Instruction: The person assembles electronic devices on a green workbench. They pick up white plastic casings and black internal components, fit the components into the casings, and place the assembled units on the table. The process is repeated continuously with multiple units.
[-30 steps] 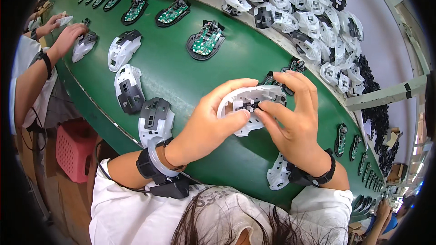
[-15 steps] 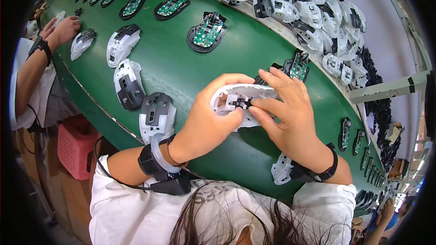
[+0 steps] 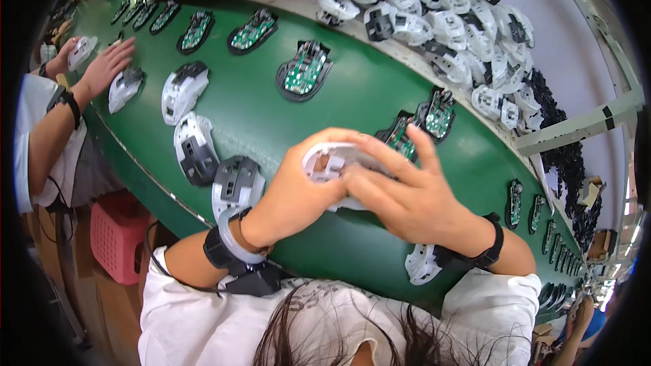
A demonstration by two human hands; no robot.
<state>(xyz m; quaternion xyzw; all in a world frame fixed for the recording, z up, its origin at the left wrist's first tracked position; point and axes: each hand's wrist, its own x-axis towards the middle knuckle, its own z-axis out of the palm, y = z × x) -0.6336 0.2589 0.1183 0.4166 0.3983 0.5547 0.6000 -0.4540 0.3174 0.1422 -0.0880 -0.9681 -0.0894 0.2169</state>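
Observation:
My left hand [image 3: 298, 190] is wrapped round a white mouse shell [image 3: 324, 157], its hollow inside turned toward me. My right hand [image 3: 413, 200] reaches over the shell from the other side, its bent fingers pressed into the hollow. These fingers hide most of the inside, so any small part under them is out of sight. Just beyond my right fingers lies a mouse base with a green circuit board [image 3: 399, 137], beside a second board-fitted base [image 3: 437, 114]. Another white shell [image 3: 423, 264] rests under my right forearm.
White-and-grey mouse shells [image 3: 237, 179] line the left side of the green table [image 3: 258, 102]. Several bases with circuit boards [image 3: 304, 71] run along its far side. Piled shells [image 3: 447, 27] lie beyond the edge. A co-worker's hand [image 3: 105, 68] is at far left, near a pink stool [image 3: 119, 237].
My right fingers have moved deeper over the shell, covering the small black part visible inside it before. The view has tilted slightly. The co-worker's hands have moved apart, one holding a white shell.

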